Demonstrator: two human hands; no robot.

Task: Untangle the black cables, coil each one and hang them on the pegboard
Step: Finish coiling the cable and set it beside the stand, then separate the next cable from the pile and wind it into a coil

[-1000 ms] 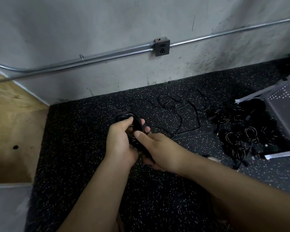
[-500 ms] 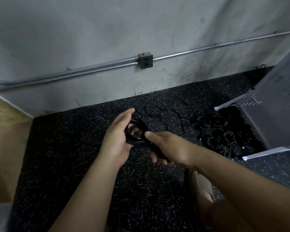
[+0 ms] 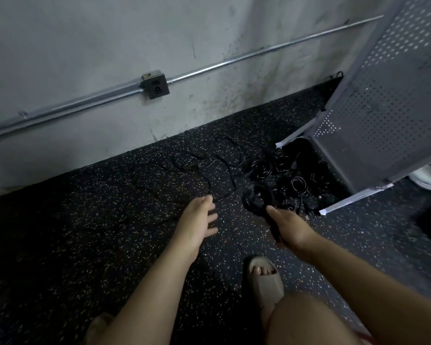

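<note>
Over the middle of the black white-speckled rubber floor (image 3: 85, 232), grips a coiled black cable (image 3: 258, 199) in the right hand (image 3: 288, 226), fingers and thumb wrapped round the bundle's lower end, loops standing out beyond the thumb toward the floor's far edge. Holds the left hand (image 3: 200, 220) apart from the coil, to its left, fingers relaxed and slightly bent, grasping nothing; whether touching the floor, cannot tell.

Just beyond the left fingertips, toward the far edge, a loose thin black cable (image 3: 209, 163) sprawled flat in wide irregular loops. To the right of that, near the floor's right edge, a heap of black coiled cables (image 3: 291, 180) lying at the foot of a grey perforated metal pegboard (image 3: 383, 108), slanted in this view, pale lower rail down on the floor. Held coil just in front of the heap and overlapping it in view; touching or apart, cannot tell.

Along the far edge, a stained grey concrete wall (image 3: 209, 33) carrying a metal conduit pipe (image 3: 85, 103) and a grey outlet box (image 3: 155, 86). Toward the floor's near edge, below the right hand, a foot in a beige foam slide sandal (image 3: 265, 277), planted flat
</note>
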